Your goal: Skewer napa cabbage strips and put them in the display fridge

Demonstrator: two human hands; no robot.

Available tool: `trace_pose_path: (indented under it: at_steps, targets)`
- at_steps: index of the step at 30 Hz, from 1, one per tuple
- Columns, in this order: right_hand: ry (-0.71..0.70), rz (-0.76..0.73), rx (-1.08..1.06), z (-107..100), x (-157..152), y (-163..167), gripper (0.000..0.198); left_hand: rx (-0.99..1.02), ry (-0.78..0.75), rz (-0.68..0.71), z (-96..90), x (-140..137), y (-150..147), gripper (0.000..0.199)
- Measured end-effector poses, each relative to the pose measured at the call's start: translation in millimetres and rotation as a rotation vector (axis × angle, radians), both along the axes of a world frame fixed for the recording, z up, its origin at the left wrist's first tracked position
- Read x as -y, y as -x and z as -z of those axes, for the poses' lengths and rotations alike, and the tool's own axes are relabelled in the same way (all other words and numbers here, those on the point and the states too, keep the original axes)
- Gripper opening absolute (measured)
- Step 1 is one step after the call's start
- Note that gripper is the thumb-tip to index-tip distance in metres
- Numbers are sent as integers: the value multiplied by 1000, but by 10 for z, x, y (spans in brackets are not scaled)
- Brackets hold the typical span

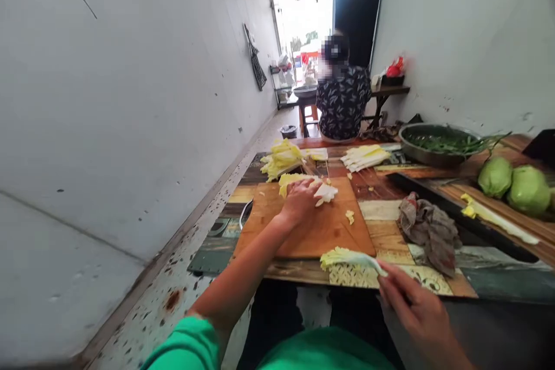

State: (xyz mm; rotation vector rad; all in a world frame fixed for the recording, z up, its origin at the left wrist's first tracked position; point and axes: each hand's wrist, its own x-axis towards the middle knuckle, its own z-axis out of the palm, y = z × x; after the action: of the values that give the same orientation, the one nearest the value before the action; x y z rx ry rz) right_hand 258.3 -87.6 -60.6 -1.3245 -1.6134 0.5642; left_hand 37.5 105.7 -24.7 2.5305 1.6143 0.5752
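Your right hand [418,303] pinches a single cabbage leaf [347,256] by its white stem end, thumb against fingers; the yellow, frilled end extends leftward from the grip, along the near edge of the cutting board [332,231]. Your left hand [301,201] covers a leaf bundle [326,192] at the board's far side; whether it grips or merely rests, one cannot tell.

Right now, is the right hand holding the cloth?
No, the right hand holds a cabbage leaf; the cloth lies on the table.
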Motion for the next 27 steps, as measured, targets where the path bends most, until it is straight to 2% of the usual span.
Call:
trace_pose_path:
  at_steps: [2,4,8,10,14,18,21,25,27]
  targets:
    - [-89,44,-6,90,-4,-19,39,-157,74,-50,2,-172,-80,50]
    - [-166,73,10,154,-15,-58,35,-229,138,-40,25,-274,-115,49]
    - [-173,4,103,187,-15,-121,26,-253,168,21,80,-379,-102,38]
    - [-156,-32,123,182,-8,-118,27,-254,169,35,88,-413,-99,40]
    - [-226,-58,121,196,-6,-97,25,-263,156,17,28,-439,-115,39]
    - [-226,-89,174,258,-2,-127,25,-248,109,51,-103,-371,-129,35]
    - [-228,-45,190,264,22,-139,26,-197,47,89,-199,-258,-123,31]
    - [-231,78,170,121,58,-98,24,-117,-7,79,-278,-23,-9,22]
    - [-245,164,151,7,61,-67,24,43,-20,86,-282,146,108,19]
